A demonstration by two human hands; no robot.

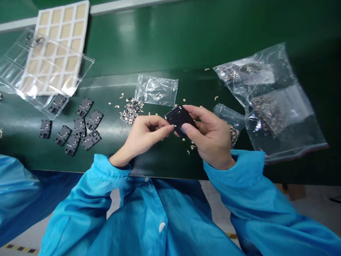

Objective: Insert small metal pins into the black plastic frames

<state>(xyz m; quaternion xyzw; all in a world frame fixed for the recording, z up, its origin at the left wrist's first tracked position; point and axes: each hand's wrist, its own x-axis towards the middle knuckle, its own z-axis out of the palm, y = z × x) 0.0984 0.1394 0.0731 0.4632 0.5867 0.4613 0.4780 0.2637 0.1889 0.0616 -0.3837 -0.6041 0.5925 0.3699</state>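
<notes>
My right hand [210, 135] grips a flat black plastic housing [178, 116] by its right side, thumb on top and fingers behind. At the housing's left lower edge, my left hand [149, 133] has thumb and forefinger pinched together. A tiny light spot shows by those fingertips, too small to name. Below and behind the hands lie small loose metal pieces [192, 147]. To the left is a heap of small metal pieces [131, 110], beside a flat clear plastic bag [156, 89].
Several similar black housings [79, 127] lie at left, near a clear compartment tray [16, 67] overlapping a white grid tray [57, 26]. At right are a large clear bag [285, 106] and a small bag [231, 119] of pieces. A blue sleeve [16, 185] shows at far left.
</notes>
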